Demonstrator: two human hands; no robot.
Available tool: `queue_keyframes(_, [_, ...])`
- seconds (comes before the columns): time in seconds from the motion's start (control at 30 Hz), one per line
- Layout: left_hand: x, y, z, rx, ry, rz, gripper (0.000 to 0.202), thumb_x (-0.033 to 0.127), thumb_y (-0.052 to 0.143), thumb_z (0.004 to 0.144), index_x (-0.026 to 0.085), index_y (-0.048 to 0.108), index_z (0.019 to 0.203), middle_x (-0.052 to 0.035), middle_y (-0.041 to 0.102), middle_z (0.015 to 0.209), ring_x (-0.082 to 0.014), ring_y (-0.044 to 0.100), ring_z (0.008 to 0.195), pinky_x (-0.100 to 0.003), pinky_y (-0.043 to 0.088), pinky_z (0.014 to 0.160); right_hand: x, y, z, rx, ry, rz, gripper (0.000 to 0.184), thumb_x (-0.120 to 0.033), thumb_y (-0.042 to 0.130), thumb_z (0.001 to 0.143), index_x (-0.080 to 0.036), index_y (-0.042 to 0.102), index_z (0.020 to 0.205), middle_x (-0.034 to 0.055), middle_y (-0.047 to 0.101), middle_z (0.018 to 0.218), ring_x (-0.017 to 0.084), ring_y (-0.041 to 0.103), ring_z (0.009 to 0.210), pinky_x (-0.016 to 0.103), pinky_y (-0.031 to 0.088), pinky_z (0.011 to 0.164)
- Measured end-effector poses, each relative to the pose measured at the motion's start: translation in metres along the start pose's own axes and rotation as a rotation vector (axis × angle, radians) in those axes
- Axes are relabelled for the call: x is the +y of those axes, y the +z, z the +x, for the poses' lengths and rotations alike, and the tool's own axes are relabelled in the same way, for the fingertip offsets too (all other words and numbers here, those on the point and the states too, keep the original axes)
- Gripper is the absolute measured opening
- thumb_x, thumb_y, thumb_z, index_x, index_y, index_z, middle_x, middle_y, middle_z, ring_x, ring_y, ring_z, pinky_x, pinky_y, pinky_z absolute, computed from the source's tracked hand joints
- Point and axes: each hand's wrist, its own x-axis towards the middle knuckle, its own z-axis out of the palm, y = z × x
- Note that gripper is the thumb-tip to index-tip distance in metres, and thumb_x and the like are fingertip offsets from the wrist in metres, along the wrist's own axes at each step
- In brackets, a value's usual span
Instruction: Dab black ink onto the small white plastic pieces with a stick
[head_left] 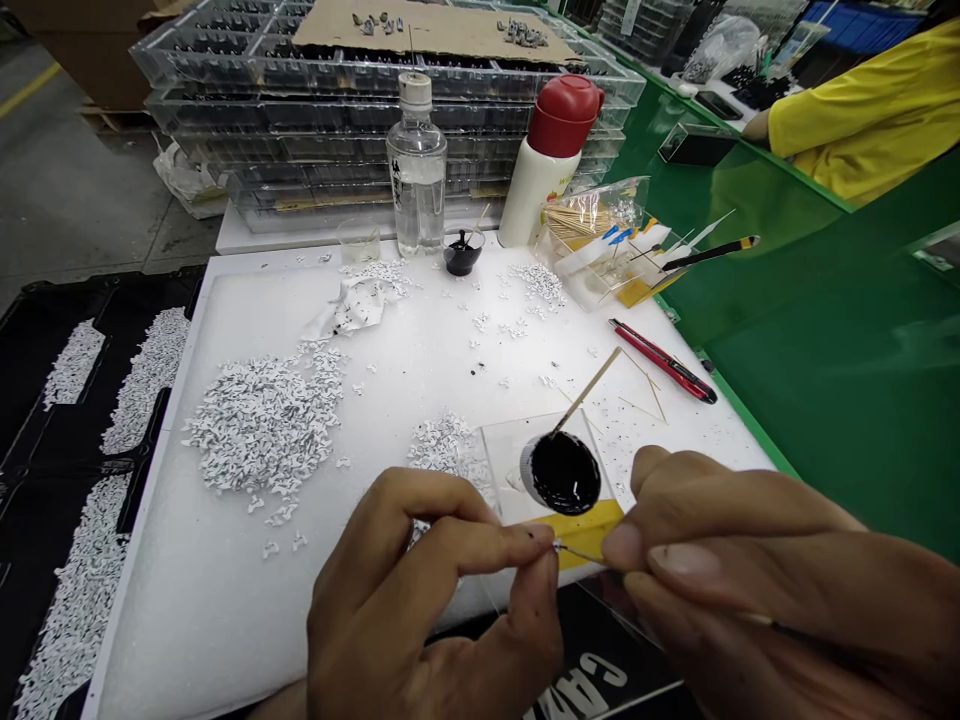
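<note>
My left hand (442,590) is closed, with the thumb and forefinger pinching a tiny white piece (557,545). My right hand (780,560) grips a thin pointed stick (585,553), whose tip meets that piece. Part of the stick is hidden by my fingers. Just beyond them, a round cup of black paint (566,474) sits on a clear plate (499,440), with a wooden stick (589,390) leaning in it. Yellow tape (592,522) covers the plate's near edge. A small heap of white pieces (442,440) lies behind my left hand.
A larger pile of white pieces (262,425) spreads to the left. Behind stand a clear bottle (417,190), a red-capped flask (551,150) and stacked clear trays (315,140). A red utility knife (664,362) lies right. A person's yellow sleeve (870,100) shows beyond the green partition (847,330).
</note>
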Motion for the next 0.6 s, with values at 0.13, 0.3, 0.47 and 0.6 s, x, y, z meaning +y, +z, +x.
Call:
queue_keyframes(0.13, [0.001,-0.002,0.001,-0.015,0.017,0.007,0.018,0.004,0.076,0.087,0.02,0.075,0.094,0.0025,0.065,0.092,-0.0066,0.068,0.077,-0.019,0.057,0.066,0.003,-0.005,-0.002,-0.018,-0.006,-0.001,0.029,-0.037,0.094,0.079,-0.029,0.077,0.101,0.0095,0.076,0.094,0.024,0.074,0.075,0.036,0.062,0.056])
queue_keyframes(0.3, [0.001,-0.001,0.001,-0.003,0.002,-0.002,0.019,0.003,0.076,0.086,0.02,0.075,0.094,0.0028,0.065,0.091,-0.0067,0.068,0.078,-0.019,0.057,0.066,0.004,-0.006,-0.002,-0.017,-0.001,0.002,0.029,-0.037,0.094,0.078,-0.029,0.077,0.1,0.0097,0.076,0.094,0.024,0.074,0.076,0.036,0.063,0.056])
queue_keyframes(0.47, [0.0,-0.001,0.0,-0.003,0.014,0.014,0.016,0.004,0.076,0.087,0.02,0.075,0.092,0.0031,0.065,0.092,-0.0054,0.068,0.079,-0.017,0.056,0.066,0.006,-0.011,-0.002,-0.018,0.001,0.003,0.029,-0.037,0.094,0.079,-0.029,0.077,0.101,0.0097,0.076,0.095,0.025,0.075,0.077,0.036,0.063,0.056])
queue_keyframes(0.6, [-0.001,-0.001,0.001,-0.008,0.02,0.012,0.018,0.003,0.077,0.086,0.019,0.075,0.092,0.0032,0.064,0.092,-0.0053,0.067,0.079,-0.017,0.057,0.068,0.012,-0.024,0.005,-0.033,-0.005,-0.016,0.028,-0.032,0.093,0.08,-0.029,0.078,0.103,0.0093,0.077,0.095,0.024,0.075,0.075,0.036,0.063,0.056])
